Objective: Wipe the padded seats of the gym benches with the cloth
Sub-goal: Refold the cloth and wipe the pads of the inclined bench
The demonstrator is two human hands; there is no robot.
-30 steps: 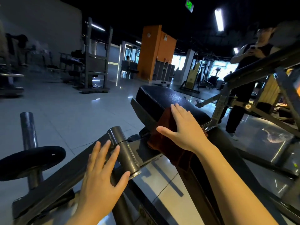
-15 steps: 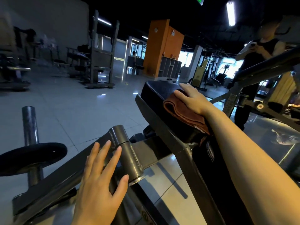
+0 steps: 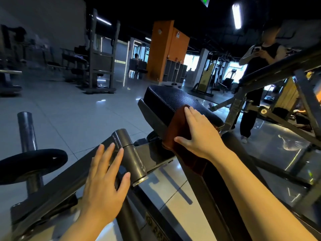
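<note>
While the left hand (image 3: 104, 186) rests flat, fingers straight, on the grey frame bar (image 3: 69, 176), the right hand (image 3: 199, 136) presses the brown cloth (image 3: 177, 129) with extended fingers against the black padded seat (image 3: 175, 100)

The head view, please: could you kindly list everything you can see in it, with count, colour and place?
Seat: one, black, centre, on the bench.
Cloth: one, reddish-brown, draped over the seat's near edge.
Frame: one, dark grey, lower left to centre.
Weight plate: one, black, left, on an upright peg.
Pillar: one, orange, centre back.
Lockers: one set, grey, at the pillar's foot.
Rack: one, grey, back left.
Bystander: one, in black, right, holding a phone.
Floor: grey tiles, glossy.
Left hand: flat on the frame.
Right hand: flat on the cloth.
</note>
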